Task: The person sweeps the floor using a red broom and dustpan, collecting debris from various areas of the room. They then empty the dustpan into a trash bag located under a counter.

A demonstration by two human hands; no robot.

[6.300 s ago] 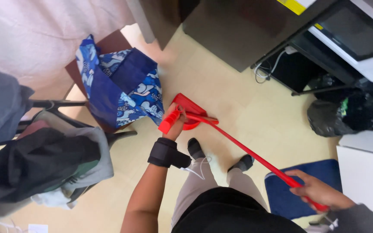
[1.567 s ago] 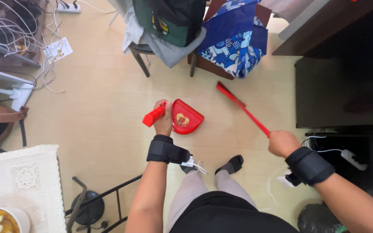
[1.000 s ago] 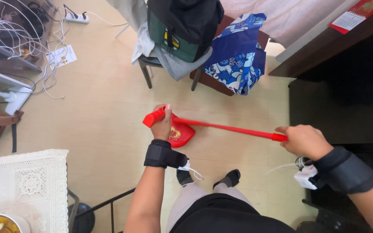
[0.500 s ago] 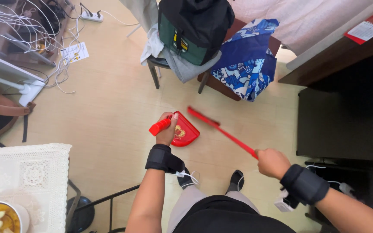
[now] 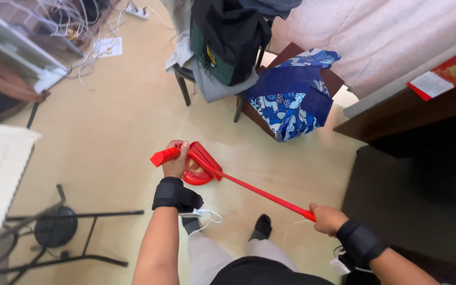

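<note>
My left hand [image 5: 176, 161] grips the handle of a red dustpan [image 5: 197, 168], held low over the beige floor near the middle of the view. My right hand [image 5: 326, 219] is closed around the near end of a long red broom stick [image 5: 262, 193]. The stick runs up and left, and its head rests at the dustpan's mouth. Both wrists wear black bands. Some brownish debris lies inside the pan. My feet in dark socks show just below the pan.
A chair [image 5: 218, 50] piled with a black bag and clothes stands ahead. A blue patterned bag [image 5: 290, 100] leans on a brown stool beside it. Dark furniture [image 5: 418, 158] lies to the right, cables [image 5: 88, 26] at top left, and a black stand base [image 5: 59, 229] at the lower left.
The broom head has swung back left into the dustpan's mouth after being lifted away. My left hand has kept the pan in nearly the same spot. The camera has tilted slightly.
</note>
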